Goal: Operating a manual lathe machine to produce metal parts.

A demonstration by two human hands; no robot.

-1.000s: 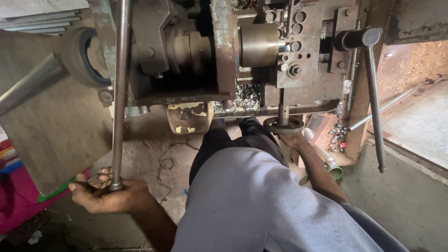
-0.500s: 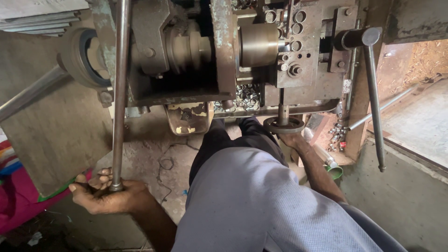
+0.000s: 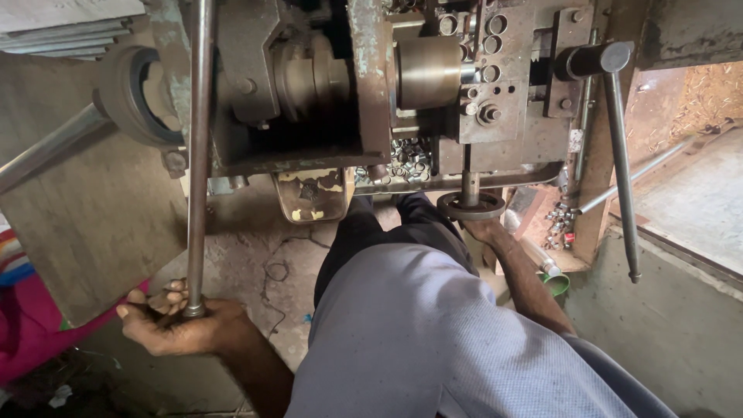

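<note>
– Head view: what have my hands got?
– Left hand [image 3: 182, 325] is fisted round the smooth steel lever [image 3: 198, 155], low on the left; right hand [image 3: 484, 230] cups the dark round handwheel [image 3: 470, 206] under the rusty machine [image 3: 371, 93]; grip unclear

Perhaps metal fittings [image 3: 409, 157], pink cloth [image 3: 31, 325]

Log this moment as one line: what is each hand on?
left hand: grips long lever at lower end | right hand: on handwheel under lathe | side lever: untouched

Left hand [image 3: 182, 325] grips lever [image 3: 198, 155]; right hand [image 3: 486, 230] under handwheel [image 3: 470, 206].
</note>
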